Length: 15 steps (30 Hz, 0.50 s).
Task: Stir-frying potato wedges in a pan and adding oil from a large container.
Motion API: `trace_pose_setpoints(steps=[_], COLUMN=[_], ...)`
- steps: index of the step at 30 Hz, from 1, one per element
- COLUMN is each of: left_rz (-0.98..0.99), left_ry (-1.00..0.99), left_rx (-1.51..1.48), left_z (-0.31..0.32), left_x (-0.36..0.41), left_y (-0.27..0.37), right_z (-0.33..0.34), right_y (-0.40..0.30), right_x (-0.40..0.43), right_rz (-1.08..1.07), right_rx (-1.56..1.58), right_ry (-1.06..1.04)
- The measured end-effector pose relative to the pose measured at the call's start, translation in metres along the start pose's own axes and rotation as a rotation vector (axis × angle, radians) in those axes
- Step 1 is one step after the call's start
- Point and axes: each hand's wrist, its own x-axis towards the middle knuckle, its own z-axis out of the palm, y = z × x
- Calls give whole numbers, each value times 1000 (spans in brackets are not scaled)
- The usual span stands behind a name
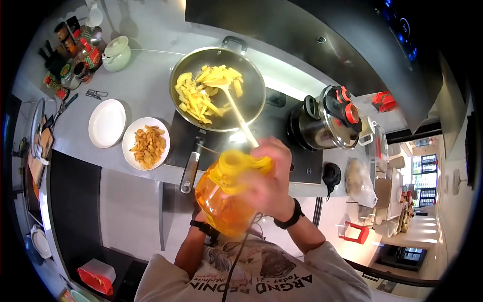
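Over the counter's front edge, a large plastic bottle of orange-yellow cooking oil (226, 204) with a yellow neck is close to the camera. My right hand (268, 181), slightly blurred, is at its yellow top and handle, with the light spatula's handle at its fingers. The spatula (236, 105) reaches into a wok (249, 87), its head resting on yellow potato strips (200, 94). My left hand (200, 215) is mostly hidden behind the bottle; only a bit by the wrist shows. Browned pieces (148, 145) lie on a white plate (129, 155); beside it is an empty white plate (107, 122).
The wok's long handle (190, 170) points towards me over the black cooktop (302, 162). A pressure cooker (320, 124) stands right. Back left are a pale green lidded pot (117, 56), jars and a knife block (53, 60). A range hood (302, 34) hangs above.
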Motion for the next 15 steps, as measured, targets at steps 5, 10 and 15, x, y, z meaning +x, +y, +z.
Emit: trace_pose_setpoints(steps=[5, 10, 15], left_rz=[-44, -77, -105], left_ry=[7, -4, -29], left_rx=[-7, -9, 6], left_z=[-3, -2, 3], left_x=[4, 8, 13], left_y=[9, 12, 7], right_z=[9, 16, 23], right_y=[17, 26, 34], right_x=[21, 45, 52], right_rz=[10, 42, 93], right_rx=[69, 17, -33], right_ry=[-88, -163, -263])
